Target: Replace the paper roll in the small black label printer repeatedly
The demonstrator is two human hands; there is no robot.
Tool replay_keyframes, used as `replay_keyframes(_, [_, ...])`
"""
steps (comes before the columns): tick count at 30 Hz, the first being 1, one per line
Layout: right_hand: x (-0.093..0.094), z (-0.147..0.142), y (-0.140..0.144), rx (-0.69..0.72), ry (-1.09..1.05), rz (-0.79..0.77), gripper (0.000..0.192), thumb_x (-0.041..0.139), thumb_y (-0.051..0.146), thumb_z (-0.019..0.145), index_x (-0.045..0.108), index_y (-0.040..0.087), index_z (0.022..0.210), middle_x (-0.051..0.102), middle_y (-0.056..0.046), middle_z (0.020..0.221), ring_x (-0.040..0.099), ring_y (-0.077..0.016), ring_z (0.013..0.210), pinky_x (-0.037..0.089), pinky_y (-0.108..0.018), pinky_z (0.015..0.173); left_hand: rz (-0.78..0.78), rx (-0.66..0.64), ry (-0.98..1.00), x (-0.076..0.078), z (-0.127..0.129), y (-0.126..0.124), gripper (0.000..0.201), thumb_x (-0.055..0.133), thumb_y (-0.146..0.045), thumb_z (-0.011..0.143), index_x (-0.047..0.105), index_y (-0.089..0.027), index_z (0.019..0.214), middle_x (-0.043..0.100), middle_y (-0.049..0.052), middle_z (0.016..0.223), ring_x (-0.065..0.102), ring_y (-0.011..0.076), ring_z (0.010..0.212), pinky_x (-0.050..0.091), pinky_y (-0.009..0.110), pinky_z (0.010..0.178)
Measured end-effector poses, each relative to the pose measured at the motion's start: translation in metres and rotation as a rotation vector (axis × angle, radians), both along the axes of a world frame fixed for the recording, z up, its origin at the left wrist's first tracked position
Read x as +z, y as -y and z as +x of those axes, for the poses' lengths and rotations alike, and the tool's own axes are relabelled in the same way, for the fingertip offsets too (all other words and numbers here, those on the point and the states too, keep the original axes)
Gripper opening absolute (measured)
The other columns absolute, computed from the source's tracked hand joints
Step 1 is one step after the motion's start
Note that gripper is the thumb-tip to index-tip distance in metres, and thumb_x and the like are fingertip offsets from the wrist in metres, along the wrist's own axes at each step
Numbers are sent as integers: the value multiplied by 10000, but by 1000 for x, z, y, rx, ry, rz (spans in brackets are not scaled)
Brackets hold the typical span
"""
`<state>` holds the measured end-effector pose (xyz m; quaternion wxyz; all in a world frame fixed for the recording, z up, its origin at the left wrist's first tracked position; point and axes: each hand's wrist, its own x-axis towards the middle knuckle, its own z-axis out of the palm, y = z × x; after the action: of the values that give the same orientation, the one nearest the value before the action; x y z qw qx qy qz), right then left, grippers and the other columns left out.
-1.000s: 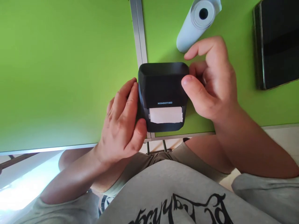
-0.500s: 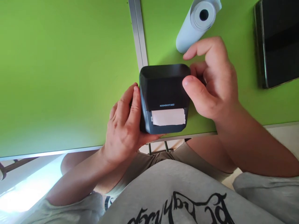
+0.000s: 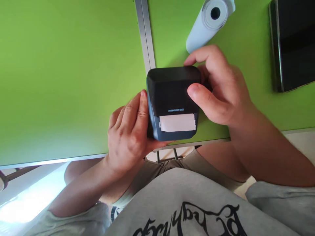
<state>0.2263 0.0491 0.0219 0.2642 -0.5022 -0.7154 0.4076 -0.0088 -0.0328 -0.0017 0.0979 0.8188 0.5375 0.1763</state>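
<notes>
A small black label printer (image 3: 169, 91) marked NIIMBOT sits near the front edge of the green table (image 3: 69, 72). A strip of white label paper (image 3: 177, 123) sticks out of its front slot. My left hand (image 3: 126, 136) wraps the printer's left side and lower front corner. My right hand (image 3: 218, 87) grips its right side, thumb on the top face and index finger curled over the back edge.
A white paper roll (image 3: 205, 24) lies on the table behind my right hand. A dark flat device (image 3: 292, 42) rests at the far right. A metal seam (image 3: 144, 32) divides the two green tabletops. My lap is below the table edge.
My right index finger has come down from the air onto the printer's back edge, and the thumb has slid a little left. My left hand has shifted lower around the printer's corner.
</notes>
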Motion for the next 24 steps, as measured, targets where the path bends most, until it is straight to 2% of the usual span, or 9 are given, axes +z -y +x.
replay_keyframes(7, [-4,4,1,10,-6,-12,443,568,641,901,569,261,1129,476,43,648,399,-84,553,288,-297,556,41,13,34,-1,8,0,1045,432,-866,888,216,-186,1653,630,179,1433,663,351,1246,504,490,1027])
replay_keyframes(15, [-4,3,1,0,-35,-2,474,582,683,889,575,267,1115,455,43,640,383,-87,545,270,-303,553,69,27,93,3,9,4,986,668,-747,850,355,-182,1594,649,187,1396,671,335,1243,525,463,1033])
replay_keyframes(20, [-4,3,1,0,-29,-2,503,544,706,902,574,254,1120,449,42,643,385,-84,550,272,-303,556,104,7,78,1,3,5,1021,628,-816,825,346,-241,1620,579,179,1512,683,344,1259,578,480,973])
replay_keyframes(24, [0,3,3,3,14,-19,502,510,704,925,568,259,1150,457,39,663,393,-93,569,290,-298,581,121,-25,91,0,3,3,1055,678,-777,821,323,-203,1631,593,196,1486,710,335,1220,591,463,962])
